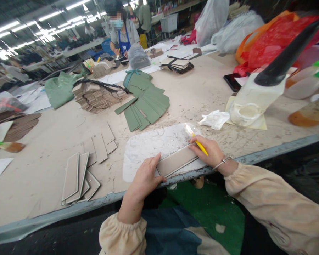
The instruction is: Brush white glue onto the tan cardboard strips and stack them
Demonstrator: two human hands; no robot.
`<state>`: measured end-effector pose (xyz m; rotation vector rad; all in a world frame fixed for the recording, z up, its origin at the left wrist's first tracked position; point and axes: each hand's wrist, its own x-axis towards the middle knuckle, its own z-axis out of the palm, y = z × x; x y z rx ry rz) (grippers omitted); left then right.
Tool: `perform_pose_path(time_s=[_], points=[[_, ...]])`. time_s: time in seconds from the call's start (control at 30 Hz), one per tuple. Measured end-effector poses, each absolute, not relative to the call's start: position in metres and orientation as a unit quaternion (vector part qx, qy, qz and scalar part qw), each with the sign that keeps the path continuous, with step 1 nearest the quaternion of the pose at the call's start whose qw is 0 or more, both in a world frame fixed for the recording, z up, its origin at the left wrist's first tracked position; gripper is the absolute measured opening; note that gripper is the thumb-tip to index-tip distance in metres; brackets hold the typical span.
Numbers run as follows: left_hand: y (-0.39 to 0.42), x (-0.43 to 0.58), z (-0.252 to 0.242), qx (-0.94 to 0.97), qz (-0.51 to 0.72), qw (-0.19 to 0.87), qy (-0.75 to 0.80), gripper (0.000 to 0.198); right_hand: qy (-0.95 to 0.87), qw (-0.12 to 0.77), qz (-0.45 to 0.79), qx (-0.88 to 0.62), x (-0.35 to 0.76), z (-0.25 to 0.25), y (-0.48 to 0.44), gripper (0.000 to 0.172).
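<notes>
My left hand [146, 175] presses its fingers flat on the near end of a long grey card strip [175, 161]. The strip lies on a white glue-stained board [149, 147] at the table's front edge. My right hand [210, 150] is closed round a yellow-handled brush [195, 140] and rests on the strip's far end, bristles pointing up and away over the board. Both sleeves are cream.
Finished grey strips [78, 177] lie left of the board, with more grey pieces [101, 143] behind. Green strips [146, 102] fan out further back. A white glue jug with a black spout [257, 94], a crumpled tissue [214, 118] and a phone [232, 81] sit right. A masked person [122, 33] works opposite.
</notes>
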<state>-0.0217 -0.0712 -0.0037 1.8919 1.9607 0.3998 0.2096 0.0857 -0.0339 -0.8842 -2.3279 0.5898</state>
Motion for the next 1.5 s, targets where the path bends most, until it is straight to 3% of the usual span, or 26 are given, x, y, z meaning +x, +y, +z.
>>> perform_pose_path(time_s=[1.03,1.5], points=[[-0.076,-0.018,0.004,0.696,0.142,0.208,0.673,0.074,-0.852,0.306,0.243,-0.348,0.213,-0.037,0.088,0.012],[-0.075,-0.015,0.004,0.694,0.139,0.219,0.672,0.079,-0.814,0.372,0.291,-0.337,0.214,-0.018,0.077,0.009]])
